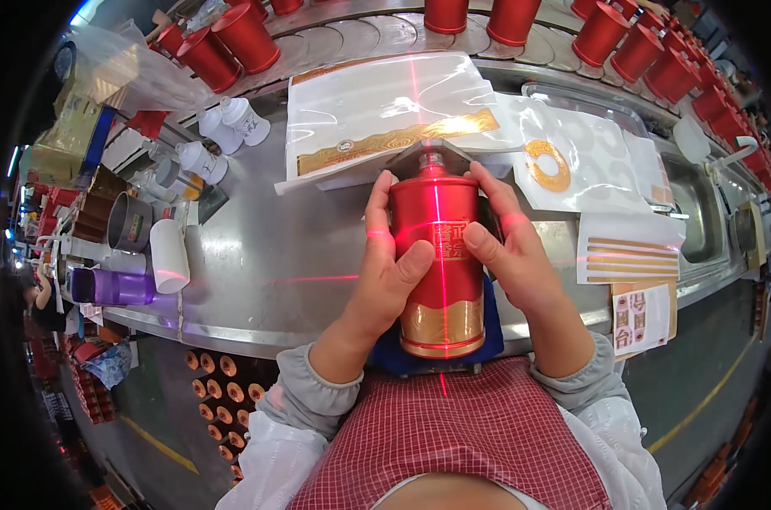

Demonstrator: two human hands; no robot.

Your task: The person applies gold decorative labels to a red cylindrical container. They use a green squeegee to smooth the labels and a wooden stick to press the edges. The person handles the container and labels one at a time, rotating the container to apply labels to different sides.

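Between my two hands lies a red metallic bottle (419, 204) with a gold band round its base, its neck pointing away from me. My left hand (391, 272) grips its left side, thumb on the front. On the right side my right hand (509, 246) is wrapped round it, thumb beside the gold lettering. The neck lies against a dark angled block (462, 161). A red laser cross falls over the bottle. Under its base end a blue cloth (494, 327) shows at the table edge. What supports the bottle underneath is hidden.
Beyond the bottle lie sticker sheets with a gold wavy strip (394, 143), gold rings (549, 166) and gold stripes (628, 260). White bottles (245, 125) and a paper roll (169, 255) stand left. Red bottles (208, 59) line a conveyor (360, 41). A sink (696, 212) is at right.
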